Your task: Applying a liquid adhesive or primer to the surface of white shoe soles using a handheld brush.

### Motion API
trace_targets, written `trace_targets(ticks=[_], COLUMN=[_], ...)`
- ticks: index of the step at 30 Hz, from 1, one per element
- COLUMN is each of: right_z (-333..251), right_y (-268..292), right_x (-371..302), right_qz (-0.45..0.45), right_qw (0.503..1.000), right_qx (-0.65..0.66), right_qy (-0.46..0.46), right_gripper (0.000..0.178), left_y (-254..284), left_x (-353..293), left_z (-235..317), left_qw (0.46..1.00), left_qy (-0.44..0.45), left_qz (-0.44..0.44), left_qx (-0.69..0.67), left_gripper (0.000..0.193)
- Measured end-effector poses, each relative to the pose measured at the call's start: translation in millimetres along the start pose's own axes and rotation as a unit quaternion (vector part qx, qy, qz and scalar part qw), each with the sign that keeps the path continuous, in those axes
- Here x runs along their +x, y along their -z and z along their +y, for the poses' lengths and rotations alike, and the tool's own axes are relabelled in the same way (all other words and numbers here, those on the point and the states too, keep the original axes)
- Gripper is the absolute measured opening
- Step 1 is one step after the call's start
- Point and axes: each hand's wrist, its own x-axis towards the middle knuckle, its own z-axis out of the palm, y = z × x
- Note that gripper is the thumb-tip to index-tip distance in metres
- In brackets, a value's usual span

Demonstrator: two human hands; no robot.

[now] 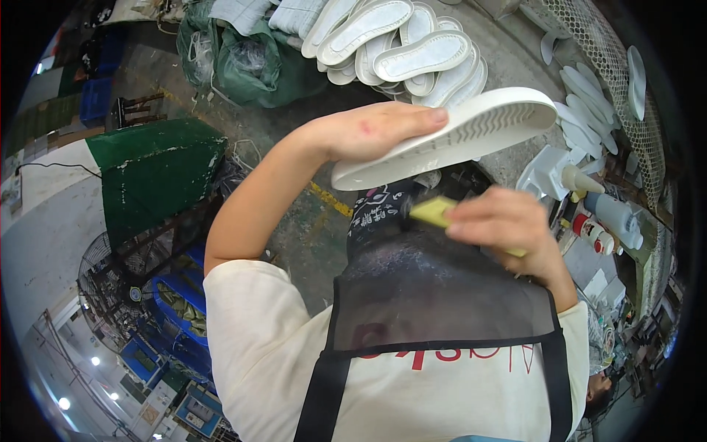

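Note:
My left hand [375,129] is closed on a white shoe sole [508,125], its thumb over the upper rim. The sole is tilted on its side, and a wavy tread pattern shows along its hollow face. Lower and to the right, my right hand [504,225] grips a flat yellow-handled brush [432,211]. Motion smears its dark tip, so the bristles are hard to make out. Brush and sole are apart, with the brush below the sole and in front of my dark apron [442,309].
Beyond the sole, several white soles [423,59] lie piled on a bench, with more soles [589,103] at the right. Bottles [615,214] stand by my right side. A green bag [250,66] sits far left; a black fan [110,287] is at left. Another person [598,387] is partly visible lower right.

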Motion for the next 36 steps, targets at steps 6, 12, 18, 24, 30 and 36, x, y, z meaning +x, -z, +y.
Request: trace_targets(ticks=[6, 12, 18, 24, 30, 36], right_z=[6.2, 12.9, 1.6, -3.0, 67.1, 43.1], right_y=[13.3, 40.8, 75.5, 100.4, 82.7, -28.2], right_x=[7.3, 12.0, 18.8, -11.0, -32.5, -60.5], right_qz=[-0.051, 0.041, 0.042, 0.044, 0.232, 0.449], right_qw=[0.998, 0.993, 0.981, 0.997, 0.965, 0.771], right_qx=[0.033, -0.093, -0.184, -0.049, 0.119, 0.405], right_qy=[-0.019, 0.053, 0.048, 0.03, -0.04, -0.202], right_gripper=[0.027, 0.021, 0.025, 0.015, 0.022, 0.028], left_y=[9.4, 14.7, 22.2, 18.6, 18.1, -52.7], left_x=[-23.7, -37.2, -38.1, -18.4, 15.1, 86.6], left_z=[-15.3, -12.9, -6.4, -10.0, 14.6, -12.2], left_qw=[0.999, 0.995, 0.986, 0.987, 0.993, 0.785], left_qy=[-0.019, 0.04, 0.08, 0.095, 0.029, -0.277], left_qz=[0.005, 0.015, -0.019, -0.035, -0.079, -0.021], left_qx=[-0.041, -0.091, -0.145, -0.124, -0.081, -0.553], left_gripper=[0.062, 0.061, 0.059, 0.056, 0.064, 0.087])
